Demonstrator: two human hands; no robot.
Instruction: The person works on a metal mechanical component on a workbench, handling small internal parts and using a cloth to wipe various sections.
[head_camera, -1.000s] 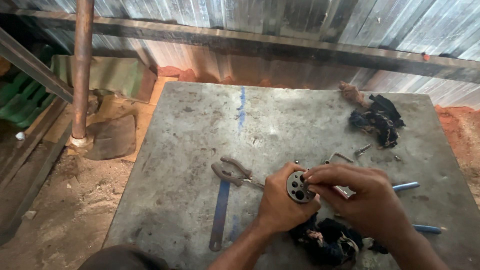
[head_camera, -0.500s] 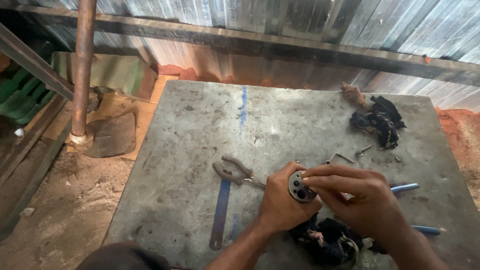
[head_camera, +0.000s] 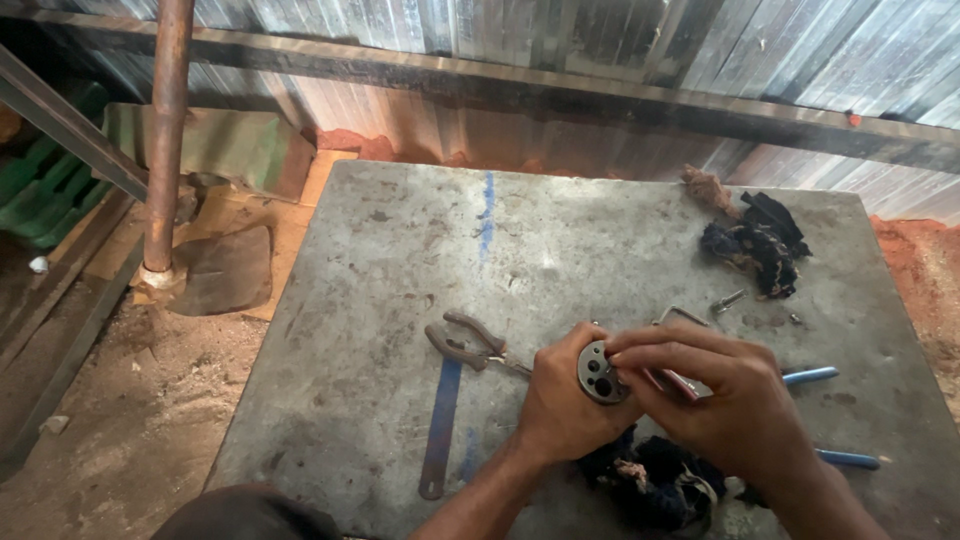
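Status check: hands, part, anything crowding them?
Left hand grips round metal part. Right hand pinches its face. Pliers beside, dark rag below.

The left hand (head_camera: 565, 405) covers the rear of the round metal part (head_camera: 600, 373), so only its holed face shows. The fingers (head_camera: 660, 355) of the right hand (head_camera: 735, 410) lie over the part's right edge and hide what they pinch there; a reddish sliver beneath them is too small to tell. The pliers (head_camera: 470, 345) have their nose lost behind the left hand. Two blue handles (head_camera: 812, 376) run under the right hand, their working ends hidden. The dark rag (head_camera: 650, 485) by the wrists is partly covered by both forearms. The worktop (head_camera: 400, 250) is cut off at the bottom edge, and both arms leave the picture there. Small bits by the far rags (head_camera: 755, 245) are too small to tell.
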